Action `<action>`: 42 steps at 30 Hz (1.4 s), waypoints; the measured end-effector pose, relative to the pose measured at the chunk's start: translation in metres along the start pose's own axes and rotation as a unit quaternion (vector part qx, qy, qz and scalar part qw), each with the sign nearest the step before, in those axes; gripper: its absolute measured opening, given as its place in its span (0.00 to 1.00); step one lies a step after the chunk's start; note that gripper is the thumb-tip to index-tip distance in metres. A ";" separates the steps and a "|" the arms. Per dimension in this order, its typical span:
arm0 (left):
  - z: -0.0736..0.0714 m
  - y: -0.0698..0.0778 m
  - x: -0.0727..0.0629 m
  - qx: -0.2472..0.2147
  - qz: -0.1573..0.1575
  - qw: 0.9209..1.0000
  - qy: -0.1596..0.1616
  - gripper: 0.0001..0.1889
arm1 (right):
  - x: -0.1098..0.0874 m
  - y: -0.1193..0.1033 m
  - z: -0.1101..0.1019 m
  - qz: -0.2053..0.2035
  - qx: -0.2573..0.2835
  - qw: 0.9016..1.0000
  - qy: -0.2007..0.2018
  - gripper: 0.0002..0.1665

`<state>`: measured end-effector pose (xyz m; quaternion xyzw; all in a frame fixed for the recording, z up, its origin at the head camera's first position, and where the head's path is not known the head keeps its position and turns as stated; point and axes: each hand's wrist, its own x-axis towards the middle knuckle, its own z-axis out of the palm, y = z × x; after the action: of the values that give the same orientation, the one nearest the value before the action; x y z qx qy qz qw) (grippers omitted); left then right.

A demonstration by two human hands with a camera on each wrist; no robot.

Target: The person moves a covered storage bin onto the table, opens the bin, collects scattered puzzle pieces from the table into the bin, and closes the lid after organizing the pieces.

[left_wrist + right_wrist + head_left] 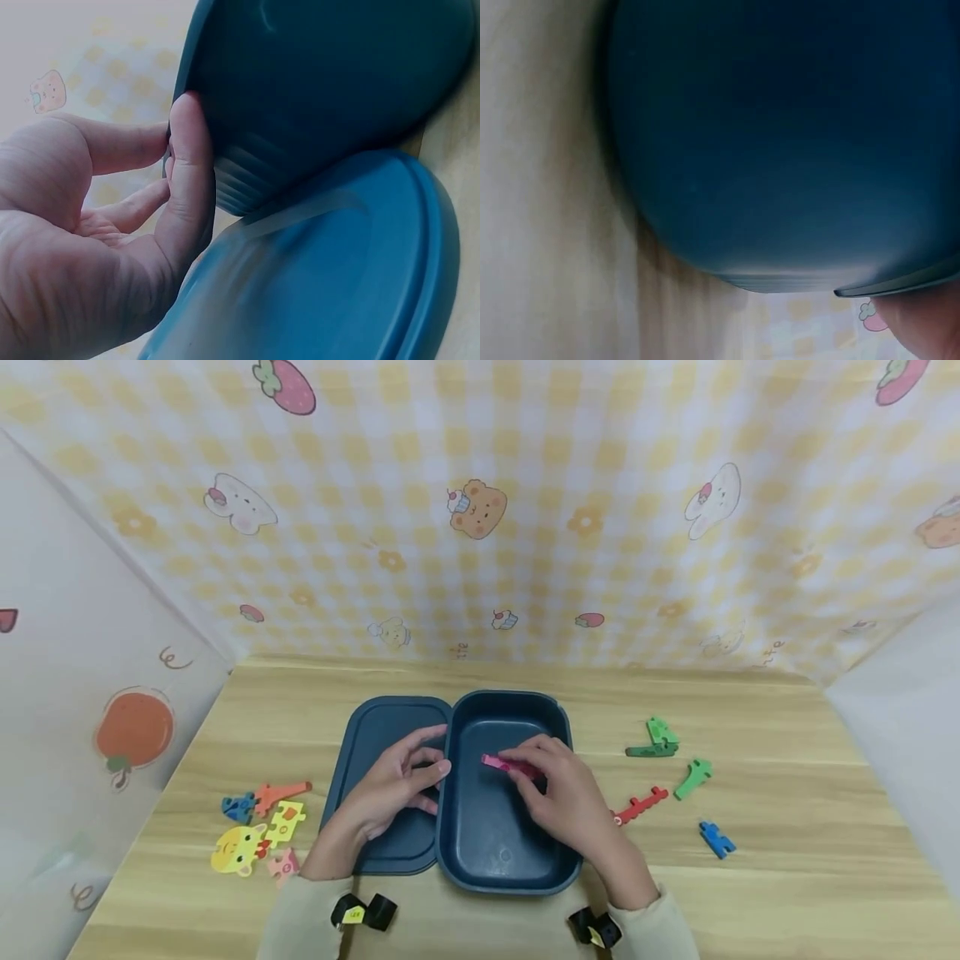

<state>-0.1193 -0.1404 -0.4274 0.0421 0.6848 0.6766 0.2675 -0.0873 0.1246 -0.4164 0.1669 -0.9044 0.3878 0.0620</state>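
A dark blue rectangular box [502,852] stands on the wooden table with its inside facing up. My left hand [393,781] holds the box's left wall; in the left wrist view the fingers [191,161] lie along the outer wall right at the rim. Over the inside of the box, my right hand [558,785] pinches a small pink puzzle piece [495,762], partly hidden by the fingers. The flat blue lid [390,852] lies left of the box, under my left hand. The right wrist view mostly shows the box's outer wall [780,165].
At left lie a yellow animal-head piece [238,850] and several coloured puzzle pieces. To the right are green pieces [662,733], a curved green piece [693,778], a red strip [641,806] and a blue piece [717,840]. A patterned cloth [525,568] hangs behind the table.
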 end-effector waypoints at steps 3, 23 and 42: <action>0.000 0.003 0.001 0.005 0.004 1.000 0.004 0.35 | 0.002 0.000 -0.001 -0.015 0.003 1.000 -0.001 0.16; 0.003 -0.001 0.002 -0.007 -0.002 1.000 0.009 0.34 | -0.025 0.034 -0.071 -0.036 -0.023 0.998 0.045 0.19; 0.001 -0.004 0.002 -0.013 0.002 1.000 -0.004 0.35 | -0.087 0.081 -0.084 0.003 -0.106 0.994 -0.003 0.31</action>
<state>-0.1194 -0.1392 -0.4320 0.0425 0.6745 0.6859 0.2698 -0.0358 0.2591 -0.4343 0.1578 -0.9410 0.2897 0.0750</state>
